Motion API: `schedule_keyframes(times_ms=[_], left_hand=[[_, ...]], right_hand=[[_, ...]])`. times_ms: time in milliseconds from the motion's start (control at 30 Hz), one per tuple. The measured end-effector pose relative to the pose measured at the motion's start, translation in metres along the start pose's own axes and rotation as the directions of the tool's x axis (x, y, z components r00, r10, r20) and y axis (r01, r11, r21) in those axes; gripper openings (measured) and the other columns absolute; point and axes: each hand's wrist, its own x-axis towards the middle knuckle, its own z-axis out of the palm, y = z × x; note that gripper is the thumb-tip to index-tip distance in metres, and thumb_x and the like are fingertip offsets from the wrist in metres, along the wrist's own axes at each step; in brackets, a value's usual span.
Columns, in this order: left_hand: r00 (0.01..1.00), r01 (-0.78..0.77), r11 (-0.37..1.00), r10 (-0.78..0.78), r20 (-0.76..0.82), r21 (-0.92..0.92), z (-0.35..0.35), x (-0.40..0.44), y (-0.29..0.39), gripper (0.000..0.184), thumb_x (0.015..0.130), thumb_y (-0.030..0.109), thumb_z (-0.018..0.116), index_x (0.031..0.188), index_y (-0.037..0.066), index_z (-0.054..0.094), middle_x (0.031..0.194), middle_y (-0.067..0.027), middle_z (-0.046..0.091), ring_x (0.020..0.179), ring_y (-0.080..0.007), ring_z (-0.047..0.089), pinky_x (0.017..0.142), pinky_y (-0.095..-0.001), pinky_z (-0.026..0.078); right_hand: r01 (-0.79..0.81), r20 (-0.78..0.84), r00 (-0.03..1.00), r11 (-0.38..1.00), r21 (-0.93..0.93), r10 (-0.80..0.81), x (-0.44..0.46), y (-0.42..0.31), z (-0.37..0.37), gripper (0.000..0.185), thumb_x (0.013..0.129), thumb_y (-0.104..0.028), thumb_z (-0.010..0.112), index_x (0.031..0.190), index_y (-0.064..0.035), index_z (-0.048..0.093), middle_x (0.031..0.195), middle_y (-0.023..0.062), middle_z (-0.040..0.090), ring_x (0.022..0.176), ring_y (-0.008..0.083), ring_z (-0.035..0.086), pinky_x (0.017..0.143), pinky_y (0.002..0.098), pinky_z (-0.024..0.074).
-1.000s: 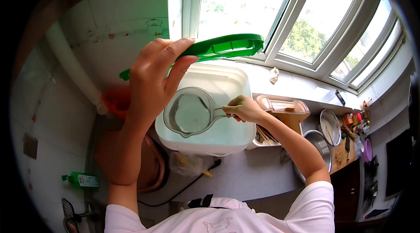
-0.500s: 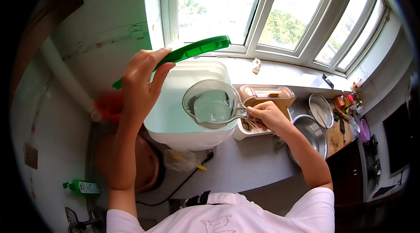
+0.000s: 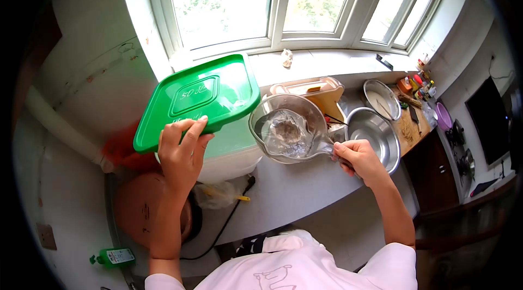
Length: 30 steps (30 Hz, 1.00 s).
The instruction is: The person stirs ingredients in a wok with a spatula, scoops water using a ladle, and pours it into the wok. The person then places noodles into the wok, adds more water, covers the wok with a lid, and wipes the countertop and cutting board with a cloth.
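Note:
My left hand (image 3: 182, 151) grips the near edge of a green plastic lid (image 3: 218, 86), thumb below and fingers on top. The lid slants above a white tub (image 3: 229, 162) and covers most of its mouth. Fingers of my right hand (image 3: 359, 159) are wrapped around the handle of a clear water scoop (image 3: 259, 126). Clear water (image 3: 291, 132) lies in the scoop, which hangs over the counter to the right of the tub. Part of the tub's inside is hidden under the lid.
Behind the scoop stands a utensil box (image 3: 332, 91). Right of it are a steel basin (image 3: 387, 143) and a strainer-like bowl (image 3: 381, 94). A black cord (image 3: 229, 227) and a plastic bag (image 3: 215, 197) lie on the counter (image 3: 289, 192). A brown container (image 3: 139, 208) stands at left.
The lid has tipped from nearly upright to flatter over the tub. My right hand has carried the scoop from above the tub to its right, over the counter. The view has shifted right.

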Motion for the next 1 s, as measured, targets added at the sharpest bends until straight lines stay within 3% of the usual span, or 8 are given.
schedule_keyframes(times_ms=[267,433,533,633,733,767,867,1000], left_hand=[[0.992,0.038,0.999,-0.042,0.115,0.032,0.039,-0.059,0.024,0.033,0.078,0.013,0.082,0.111,0.012,0.075,0.098,-0.0030,0.063,0.086,-0.0218,0.057,0.076,-0.0366,0.042],[0.980,0.088,0.995,-0.094,0.175,0.040,0.050,-0.067,0.038,0.028,0.084,0.006,0.073,0.112,0.010,0.073,0.100,-0.0077,0.061,0.092,-0.0273,0.057,0.081,-0.0402,0.042],[0.970,0.122,0.983,-0.147,0.195,0.135,0.053,-0.065,0.051,0.033,0.084,0.008,0.073,0.117,0.010,0.069,0.101,-0.0090,0.061,0.094,-0.0302,0.058,0.088,-0.0442,0.044],[0.940,0.153,0.937,-0.236,0.247,0.313,0.061,-0.068,0.064,0.041,0.086,0.011,0.072,0.126,0.008,0.063,0.114,-0.0141,0.059,0.109,-0.0362,0.056,0.100,-0.0500,0.042],[0.979,0.147,0.888,-0.194,0.066,0.435,0.089,-0.066,0.120,0.047,0.088,0.012,0.070,0.133,0.005,0.056,0.130,-0.0200,0.053,0.124,-0.0410,0.050,0.109,-0.0539,0.036],[0.966,0.192,0.909,-0.241,0.092,0.369,0.100,-0.065,0.149,0.049,0.089,0.012,0.069,0.135,0.003,0.054,0.140,-0.0233,0.047,0.132,-0.0427,0.043,0.112,-0.0541,0.033],[0.969,0.151,0.973,-0.181,0.170,0.174,0.148,-0.066,0.260,0.048,0.090,0.012,0.069,0.135,0.002,0.055,0.139,-0.0232,0.048,0.131,-0.0419,0.044,0.112,-0.0522,0.034],[0.899,0.133,0.971,-0.033,0.436,-0.201,0.219,-0.075,0.430,0.041,0.088,0.007,0.070,0.127,0.003,0.060,0.136,-0.0203,0.051,0.127,-0.0405,0.050,0.107,-0.0478,0.041]], right_hand=[[-0.098,-0.220,0.969,0.994,0.056,0.108,-0.063,0.080,-0.014,0.036,0.101,-0.031,0.063,0.081,-0.0014,0.072,0.057,-0.0010,0.057,0.046,0.0038,0.047,0.042,0.0217,0.0367],[-0.111,-0.296,0.942,0.979,0.168,0.157,-0.104,0.136,-0.031,0.035,0.101,-0.029,0.063,0.082,-0.0008,0.072,0.057,-0.0013,0.058,0.046,0.0035,0.048,0.042,0.0216,0.0371],[-0.102,-0.351,0.916,0.957,0.272,0.197,-0.134,0.169,-0.048,0.034,0.101,-0.028,0.063,0.083,0.0000,0.072,0.058,-0.0017,0.058,0.047,0.0033,0.048,0.043,0.0215,0.0380],[-0.091,-0.408,0.883,0.938,0.334,0.231,-0.166,0.206,-0.077,0.033,0.101,-0.026,0.063,0.085,0.0009,0.073,0.059,-0.0019,0.058,0.049,0.0033,0.050,0.044,0.0213,0.0388],[-0.066,-0.456,0.854,0.922,0.381,0.250,-0.202,0.248,-0.116,0.033,0.101,-0.027,0.063,0.086,0.0011,0.073,0.059,-0.0017,0.059,0.050,0.0034,0.050,0.044,0.0212,0.0391],[-0.092,-0.485,0.831,0.928,0.362,0.272,-0.214,0.260,-0.131,0.033,0.101,-0.028,0.063,0.087,0.0005,0.073,0.059,-0.0012,0.059,0.050,0.0046,0.051,0.046,0.0229,0.0406],[-0.094,-0.547,0.787,0.933,0.348,0.284,-0.254,0.309,-0.187,0.033,0.100,-0.030,0.062,0.088,-0.0007,0.074,0.057,-0.0006,0.058,0.050,0.0061,0.052,0.048,0.0250,0.0422],[-0.155,-0.632,0.697,0.932,0.328,0.338,-0.310,0.368,-0.259,0.036,0.100,-0.033,0.060,0.089,-0.0020,0.073,0.057,0.0002,0.060,0.051,0.0082,0.055,0.050,0.0279,0.0429]])
